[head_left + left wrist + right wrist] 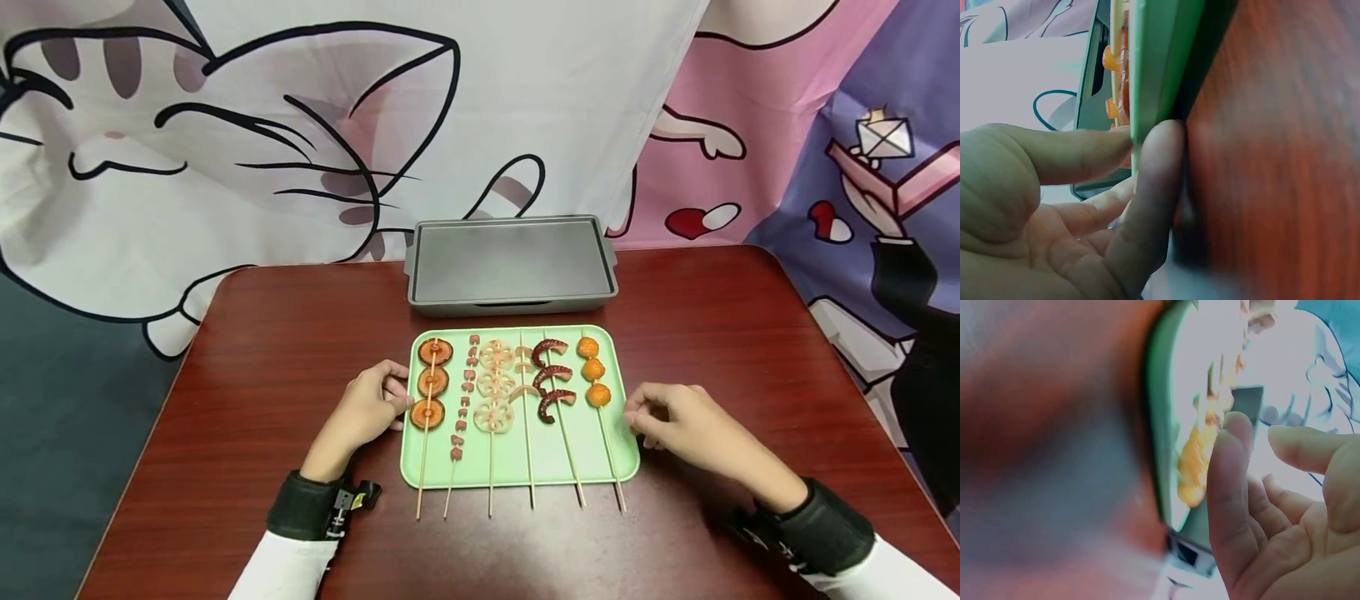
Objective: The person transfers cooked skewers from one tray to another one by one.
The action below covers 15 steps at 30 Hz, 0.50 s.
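A light green tray [457, 475] lies on the table with several skewers across it, their sticks overhanging the near rim. My left hand [371, 400] pinches the tray's left rim; in the left wrist view the thumb [1085, 153] and a finger [1157, 162] sit on either side of the green edge. Beside the right rim is my right hand [682, 421], loosely bent and holding nothing; a gap shows between its thumb [1304, 449] and forefinger [1229, 481]. From left to right lie mushroom slices [432, 382], small pink cubes [462, 400], lotus root slices [495, 383], pale curved pieces [523, 392], tentacles [555, 375] and orange balls [593, 370].
Behind the tray stands a grey rectangular grill plate [513, 262] at the table's far edge. The table top is reddish-brown wood [285, 375]. Printed cloth [525, 108] hangs behind it, and black bands circle both wrists.
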{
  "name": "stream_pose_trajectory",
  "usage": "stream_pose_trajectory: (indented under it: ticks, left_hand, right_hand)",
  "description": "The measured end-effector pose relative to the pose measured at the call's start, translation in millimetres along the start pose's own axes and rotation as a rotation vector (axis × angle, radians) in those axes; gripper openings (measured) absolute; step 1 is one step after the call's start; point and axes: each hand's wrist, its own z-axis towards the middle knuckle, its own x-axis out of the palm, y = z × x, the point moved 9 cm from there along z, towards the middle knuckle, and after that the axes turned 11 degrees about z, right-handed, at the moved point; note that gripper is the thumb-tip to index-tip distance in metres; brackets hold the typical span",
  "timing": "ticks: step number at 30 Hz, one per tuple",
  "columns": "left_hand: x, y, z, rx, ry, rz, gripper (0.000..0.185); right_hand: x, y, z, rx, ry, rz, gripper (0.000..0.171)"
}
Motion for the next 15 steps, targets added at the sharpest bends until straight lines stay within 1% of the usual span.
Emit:
stream_pose_trajectory:
  ticks: [3, 6, 7, 11, 13, 15]
  left_hand:
    - [-1.8, 1.1, -3.1, 0.006, -0.005, 0.028, 0.033]
    - [-3.6, 0.8, -7.8, 0.04, -0.01, 0.08, 0.032]
    - [-5.1, 0.5, -9.7, 0.055, -0.015, 0.11, 0.032]
    - [-15.6, -4.5, -20.1, 0.151, -0.04, 0.277, 0.027]
    - [-19.8, -6.7, -25.0, 0.192, -0.027, 0.36, 0.024]
    - [-21.3, -9.5, -29.5, 0.236, 0.013, 0.413, 0.023]
  right_hand:
    - [-10, 7, 5, -0.054, -0.053, -0.068, 0.005]
    - [-17, 12, 10, -0.118, -0.091, -0.16, 0.004]
    - [-19, 14, 11, -0.15, -0.107, -0.203, 0.003]
    - [-28, 22, 15, -0.263, -0.185, -0.355, 0.006]
    - [-33, 26, 16, -0.304, -0.221, -0.427, 0.005]
    - [-36, 27, 17, -0.336, -0.241, -0.49, 0.005]
